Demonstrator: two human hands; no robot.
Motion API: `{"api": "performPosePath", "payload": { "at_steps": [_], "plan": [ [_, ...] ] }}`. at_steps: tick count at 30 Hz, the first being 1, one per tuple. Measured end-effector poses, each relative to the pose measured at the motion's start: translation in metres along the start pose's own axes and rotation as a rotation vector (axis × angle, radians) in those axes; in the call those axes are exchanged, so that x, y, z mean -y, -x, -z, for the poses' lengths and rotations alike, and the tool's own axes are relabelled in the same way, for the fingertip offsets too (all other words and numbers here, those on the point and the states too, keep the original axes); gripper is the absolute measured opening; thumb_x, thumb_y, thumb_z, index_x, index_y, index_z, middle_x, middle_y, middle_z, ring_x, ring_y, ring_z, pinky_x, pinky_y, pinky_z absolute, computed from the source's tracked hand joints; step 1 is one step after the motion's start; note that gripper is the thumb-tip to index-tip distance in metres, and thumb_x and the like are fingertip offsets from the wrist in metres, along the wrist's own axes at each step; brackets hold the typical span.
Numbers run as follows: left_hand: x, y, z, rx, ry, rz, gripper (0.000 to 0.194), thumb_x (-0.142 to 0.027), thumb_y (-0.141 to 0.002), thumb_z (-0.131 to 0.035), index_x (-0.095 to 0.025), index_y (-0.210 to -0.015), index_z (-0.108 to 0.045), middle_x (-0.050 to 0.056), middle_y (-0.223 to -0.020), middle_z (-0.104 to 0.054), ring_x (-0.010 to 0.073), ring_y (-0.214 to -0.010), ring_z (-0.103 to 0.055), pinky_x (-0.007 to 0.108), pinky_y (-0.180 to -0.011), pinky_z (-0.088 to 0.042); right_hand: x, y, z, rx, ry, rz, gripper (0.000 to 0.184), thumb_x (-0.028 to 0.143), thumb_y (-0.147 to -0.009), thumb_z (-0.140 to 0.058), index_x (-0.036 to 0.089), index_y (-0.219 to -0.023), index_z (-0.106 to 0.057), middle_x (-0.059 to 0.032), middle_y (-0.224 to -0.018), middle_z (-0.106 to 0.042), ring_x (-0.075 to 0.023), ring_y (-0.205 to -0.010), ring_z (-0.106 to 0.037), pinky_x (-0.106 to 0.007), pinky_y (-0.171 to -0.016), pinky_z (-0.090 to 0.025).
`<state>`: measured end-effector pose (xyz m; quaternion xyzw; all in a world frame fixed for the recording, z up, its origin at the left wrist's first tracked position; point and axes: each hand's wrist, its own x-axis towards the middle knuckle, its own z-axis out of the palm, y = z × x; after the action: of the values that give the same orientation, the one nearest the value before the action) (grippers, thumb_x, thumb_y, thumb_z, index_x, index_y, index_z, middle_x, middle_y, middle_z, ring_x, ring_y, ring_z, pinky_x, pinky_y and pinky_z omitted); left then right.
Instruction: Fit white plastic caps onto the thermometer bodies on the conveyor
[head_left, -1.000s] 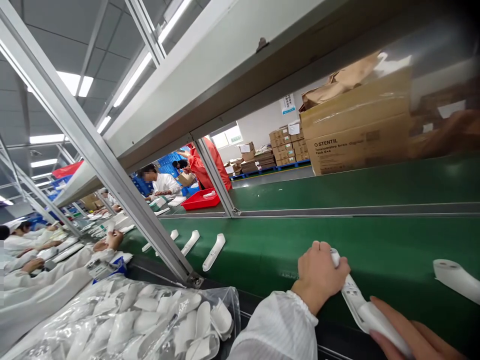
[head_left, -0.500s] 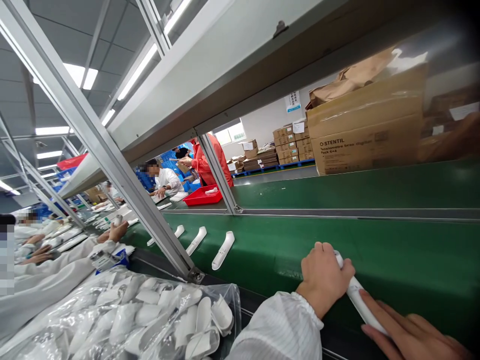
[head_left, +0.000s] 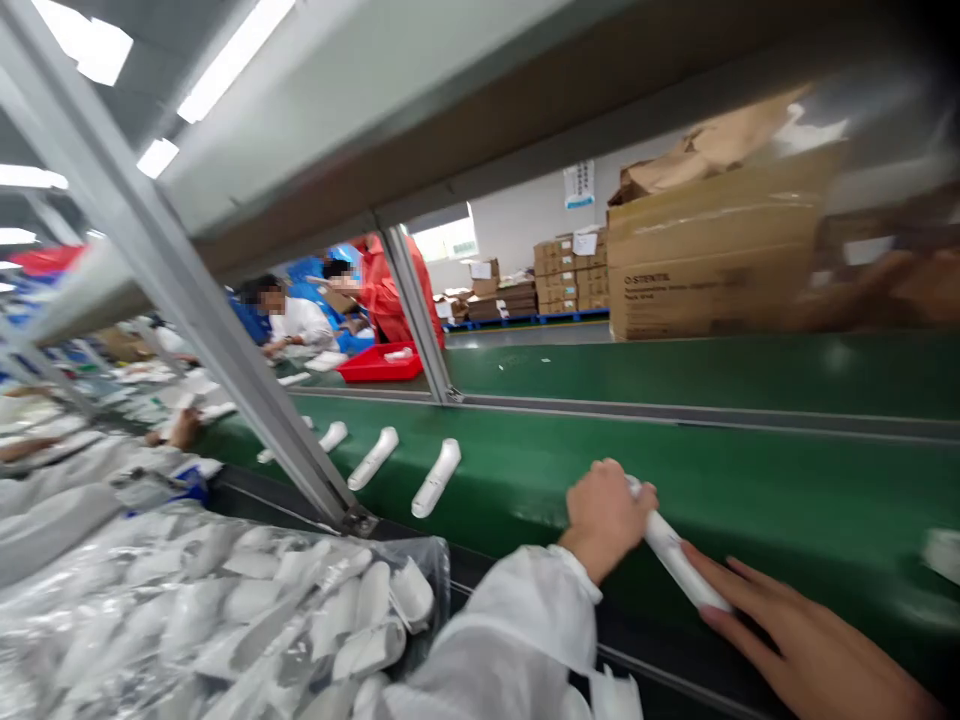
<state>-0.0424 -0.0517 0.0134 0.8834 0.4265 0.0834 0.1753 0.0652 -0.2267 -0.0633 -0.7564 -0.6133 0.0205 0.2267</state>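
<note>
A long white plastic housing [head_left: 681,568] slants between my two hands over the green conveyor belt. My left hand [head_left: 609,515] is closed around its upper end, hiding most of that end. At the lower end, my right hand [head_left: 795,625] pinches it between thumb and fingers. Similar white housings lie on the belt to the left, one close to the metal post [head_left: 375,458] and another nearer my hands [head_left: 436,478]. Below them, a clear plastic bag [head_left: 431,570] is filled with several curved white plastic parts.
A slanted metal post [head_left: 225,330] and an overhead shelf [head_left: 450,190] frame the green belt [head_left: 525,480]. A red tray [head_left: 382,365] sits beyond. A co-worker's hand [head_left: 184,428] is at the left. At the right edge appears a white object [head_left: 941,553]. Cartons [head_left: 720,250] stand behind.
The view has swung, so my hands and the housing appear slightly further left. Both hands keep hold of the housing. A white object has come into view at the right edge.
</note>
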Motion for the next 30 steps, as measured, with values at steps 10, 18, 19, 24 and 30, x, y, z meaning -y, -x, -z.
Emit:
{"api": "performPosePath", "payload": {
  "at_steps": [10,18,19,24,30],
  "plan": [
    [-0.005,-0.018,0.004,0.075,0.030,-0.206,0.034,-0.045,-0.095,-0.044,-0.019,-0.103,-0.064,0.009,-0.111,-0.067,0.0242,-0.100,-0.065,0.031,-0.086,-0.048,0.044,-0.014,0.056,0.220,0.075,-0.190,0.047,0.032,-0.101,-0.041,0.028,-0.148,-0.041,-0.0018,-0.145,-0.052,-0.0348,-0.140,-0.037,-0.059,-0.110,-0.036],
    [0.011,-0.013,0.024,-0.174,0.001,-0.220,0.055,-0.049,-0.099,-0.033,-0.019,-0.144,-0.040,0.008,-0.143,-0.051,0.0247,-0.125,-0.052,0.031,-0.094,-0.046,0.061,0.015,0.157,0.272,0.043,-0.182,0.040,0.026,-0.094,-0.048,0.029,-0.131,-0.062,-0.0020,-0.134,-0.063,-0.0259,-0.118,-0.061,-0.038,-0.097,-0.049],
    [0.014,-0.014,0.026,-0.189,-0.013,-0.213,0.051,-0.046,-0.099,-0.033,-0.019,-0.142,-0.043,0.008,-0.140,-0.053,0.0246,-0.124,-0.053,0.031,-0.095,-0.046,0.061,0.022,0.167,0.318,0.085,-0.215,0.039,0.023,-0.091,-0.049,0.030,-0.127,-0.065,-0.0014,-0.129,-0.066,-0.0267,-0.115,-0.062,-0.039,-0.094,-0.050],
    [0.015,-0.019,0.028,-0.189,0.007,-0.202,0.042,-0.037,-0.098,-0.037,-0.020,-0.135,-0.049,0.007,-0.134,-0.057,0.0233,-0.118,-0.055,0.033,-0.096,-0.046,0.039,0.052,0.167,0.432,0.288,-0.365,0.062,-0.002,-0.070,-0.045,0.028,-0.118,-0.070,-0.0045,-0.116,-0.071,-0.0279,-0.112,-0.063,-0.038,-0.087,-0.052],
    [0.014,0.003,0.025,-0.158,0.027,-0.225,0.036,-0.035,-0.094,-0.043,-0.021,-0.124,-0.057,0.009,-0.123,-0.062,0.0231,-0.115,-0.057,0.032,-0.098,-0.046,0.016,0.060,0.117,-0.006,0.307,-0.074,0.028,0.017,-0.074,-0.065,0.039,-0.088,-0.075,-0.0017,-0.094,-0.072,-0.0263,-0.093,-0.070,-0.033,-0.069,-0.055]
  ]
}}
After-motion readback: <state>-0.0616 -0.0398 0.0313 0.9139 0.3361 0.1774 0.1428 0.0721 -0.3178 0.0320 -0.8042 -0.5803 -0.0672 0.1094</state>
